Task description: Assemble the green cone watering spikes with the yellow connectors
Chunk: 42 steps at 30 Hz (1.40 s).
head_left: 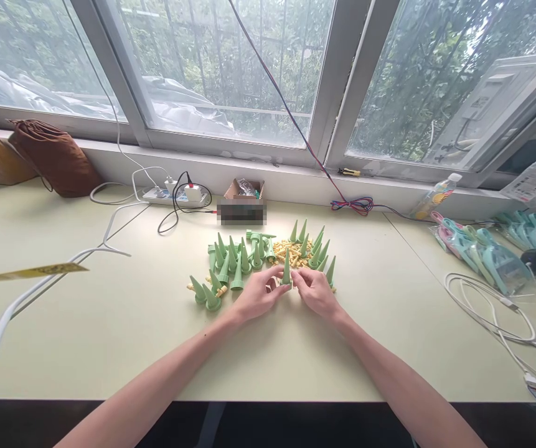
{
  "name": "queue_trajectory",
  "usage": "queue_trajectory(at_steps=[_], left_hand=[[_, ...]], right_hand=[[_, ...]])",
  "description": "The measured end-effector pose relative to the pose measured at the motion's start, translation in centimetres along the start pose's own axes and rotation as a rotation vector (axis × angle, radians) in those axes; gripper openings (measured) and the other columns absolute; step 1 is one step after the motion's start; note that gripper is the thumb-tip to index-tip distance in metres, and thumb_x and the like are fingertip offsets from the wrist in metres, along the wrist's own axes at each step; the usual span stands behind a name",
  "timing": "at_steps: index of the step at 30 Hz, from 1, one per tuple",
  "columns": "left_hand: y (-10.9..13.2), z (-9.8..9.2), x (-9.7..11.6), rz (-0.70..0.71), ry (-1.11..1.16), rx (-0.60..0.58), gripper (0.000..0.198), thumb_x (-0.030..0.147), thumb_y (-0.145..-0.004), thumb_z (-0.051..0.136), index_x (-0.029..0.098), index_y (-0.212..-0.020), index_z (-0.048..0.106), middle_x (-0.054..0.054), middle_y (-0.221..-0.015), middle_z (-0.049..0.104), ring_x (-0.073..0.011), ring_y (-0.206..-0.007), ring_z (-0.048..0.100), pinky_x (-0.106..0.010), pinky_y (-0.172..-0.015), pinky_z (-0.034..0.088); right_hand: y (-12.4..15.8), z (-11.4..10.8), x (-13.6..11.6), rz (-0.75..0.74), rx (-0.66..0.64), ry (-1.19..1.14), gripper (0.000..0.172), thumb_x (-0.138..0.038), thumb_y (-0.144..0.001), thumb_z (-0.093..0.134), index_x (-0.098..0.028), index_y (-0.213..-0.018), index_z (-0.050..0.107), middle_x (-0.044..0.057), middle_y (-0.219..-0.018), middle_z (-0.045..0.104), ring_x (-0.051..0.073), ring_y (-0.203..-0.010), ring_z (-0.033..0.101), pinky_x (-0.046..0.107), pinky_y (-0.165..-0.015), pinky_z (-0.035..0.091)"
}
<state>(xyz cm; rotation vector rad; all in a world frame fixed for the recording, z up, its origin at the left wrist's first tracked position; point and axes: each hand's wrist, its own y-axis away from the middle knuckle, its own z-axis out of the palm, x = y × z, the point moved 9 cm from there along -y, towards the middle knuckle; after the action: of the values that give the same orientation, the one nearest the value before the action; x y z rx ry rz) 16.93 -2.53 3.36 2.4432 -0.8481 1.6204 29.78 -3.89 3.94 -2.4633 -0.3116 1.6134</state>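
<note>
A green plastic cone-shaped spike (287, 269) stands point up between my hands, over the table. My left hand (259, 295) is closed round its base with thumb and fingers. Close against its right side, my right hand (317, 292) is pinched; whatever its fingertips hold is too small to make out. Just beyond lies a heap of small yellow plastic pieces (289, 254). Several green spikes (237, 277) stand behind my left hand, and others (317, 255) line the heap's right side. Left of my hands, three spikes (211, 300) are grouped with yellow pieces at their bases.
Behind the spikes sit a blurred dark box (241, 212) and a small open carton (249, 188). A power strip (174, 196) with cables lies at the back left. Bagged pastel plastic items (496, 258) and a coiled white cable (492, 311) occupy the right.
</note>
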Motion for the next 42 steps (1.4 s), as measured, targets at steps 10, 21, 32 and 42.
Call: queue_trajectory(at_steps=[10,21,32,42], left_hand=[[0.6,0.0,2.0,0.208,-0.284,0.042,0.029,0.023,-0.091,0.057,0.021,-0.119,0.062,-0.005,-0.100,0.067,-0.0112,-0.064,0.055,-0.025,-0.066,0.049],[0.2,-0.1,1.4,0.124,-0.198,0.063,0.031,0.027,-0.092,0.054,0.019,-0.121,0.060,-0.003,-0.088,0.065,-0.0108,-0.061,0.052,-0.023,-0.058,0.046],[0.4,0.2,0.7,0.043,-0.045,0.037,0.038,0.035,-0.093,0.053,0.017,-0.125,0.061,-0.005,-0.088,0.067,-0.0078,-0.052,0.045,-0.021,-0.050,0.041],[0.5,1.2,0.7,-0.190,0.397,-0.203,0.047,0.047,-0.085,0.062,0.016,-0.120,0.065,-0.003,-0.078,0.062,-0.0057,-0.050,0.039,-0.020,-0.044,0.028]], right_hand=[[0.4,1.8,2.6,0.294,-0.132,-0.433,0.043,-0.047,-0.088,0.055,-0.020,-0.055,0.053,-0.006,-0.035,0.037,0.008,-0.028,0.030,0.024,-0.034,0.026],[0.4,2.9,2.2,0.351,-0.200,-0.685,0.041,-0.048,-0.083,0.064,-0.019,-0.058,0.050,-0.009,-0.043,0.031,0.007,-0.032,0.036,0.021,-0.031,0.026],[0.4,2.5,1.8,0.281,-0.211,-0.627,0.038,-0.044,-0.085,0.064,-0.019,-0.060,0.050,-0.009,-0.046,0.029,0.007,-0.035,0.035,0.022,-0.036,0.025],[0.4,0.9,-0.1,0.050,-0.167,-0.199,0.034,-0.034,-0.089,0.054,-0.018,-0.059,0.048,-0.005,-0.051,0.040,0.009,-0.045,0.034,0.024,-0.046,0.027]])
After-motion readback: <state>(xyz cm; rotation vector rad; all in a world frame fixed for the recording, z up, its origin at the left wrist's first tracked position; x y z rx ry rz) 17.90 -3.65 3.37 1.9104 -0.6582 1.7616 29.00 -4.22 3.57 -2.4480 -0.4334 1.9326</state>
